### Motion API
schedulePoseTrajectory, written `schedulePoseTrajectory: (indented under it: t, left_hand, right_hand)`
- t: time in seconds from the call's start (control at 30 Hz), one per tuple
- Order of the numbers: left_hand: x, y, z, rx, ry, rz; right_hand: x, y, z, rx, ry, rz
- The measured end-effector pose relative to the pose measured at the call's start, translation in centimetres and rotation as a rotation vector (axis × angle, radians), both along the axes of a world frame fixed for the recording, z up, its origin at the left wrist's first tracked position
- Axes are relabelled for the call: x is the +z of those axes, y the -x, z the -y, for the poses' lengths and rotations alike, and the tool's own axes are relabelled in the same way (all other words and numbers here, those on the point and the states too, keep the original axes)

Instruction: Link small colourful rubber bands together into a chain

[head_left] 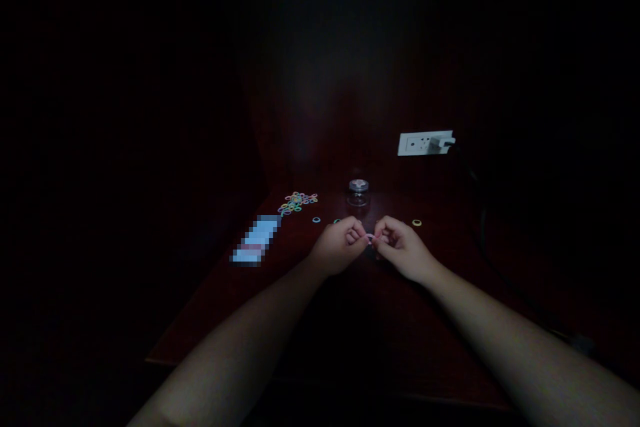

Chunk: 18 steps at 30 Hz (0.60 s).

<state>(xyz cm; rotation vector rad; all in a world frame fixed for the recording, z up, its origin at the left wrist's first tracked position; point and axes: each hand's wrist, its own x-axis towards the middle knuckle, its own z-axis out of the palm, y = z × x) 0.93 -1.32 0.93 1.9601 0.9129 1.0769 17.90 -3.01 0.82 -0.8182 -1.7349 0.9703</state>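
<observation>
Pale pink band [370,239] spans the gap between two pinches

Nearest to me on the feed, the left forearm [240,340] and right forearm [510,330] come in from the lower corners and converge over the dark red table [215,320]. Where they meet, I have the left hand [340,243] and the right hand [404,248] facing each other, thumb and forefinger of each pinched on the band. The relation I'd steer by is sideways: the band lies right of the left fingertips and left of the right ones, its visible length running across my view. Neither hand is nearer; both touch it, one at each end. It is too small and dim for me to tell whether it is pulled taut.

Out to the left, a bright, pixelated panel [256,240] lies on the tabletop. Just beyond the hands I see a yellow ring [417,222] to the right, a blue ring [317,219] to the left, and a green ring [337,221] partly covered by the left hand. Further off, a loose heap of coloured rings [296,201] sits on the left and a clear round container [358,197] near the middle. Farthest, a wall socket [413,144] holds a plug [444,143].
</observation>
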Motion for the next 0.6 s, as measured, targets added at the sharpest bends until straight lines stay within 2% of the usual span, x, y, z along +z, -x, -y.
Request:
schedulePoseTrajectory:
  t: [0.13,0.3,0.43,0.6]
  left_hand:
    - [0.01,0.02,0.0,0.008,0.008,0.018]
    - [-0.01,0.1,0.02,-0.018,0.017,0.037]
    - [-0.13,0.0,0.1,-0.033,0.025,0.041]
    - [-0.22,-0.08,0.14,-0.049,0.047,0.032]
  right_hand:
    - [-0.02,0.0,0.02,0.026,0.002,0.011]
    - [-0.04,-0.06,-0.07,-0.012,-0.005,0.043]
    - [0.01,-0.05,-0.14,-0.072,-0.085,0.062]
    - [0.43,0.03,0.19,-0.084,-0.158,0.141]
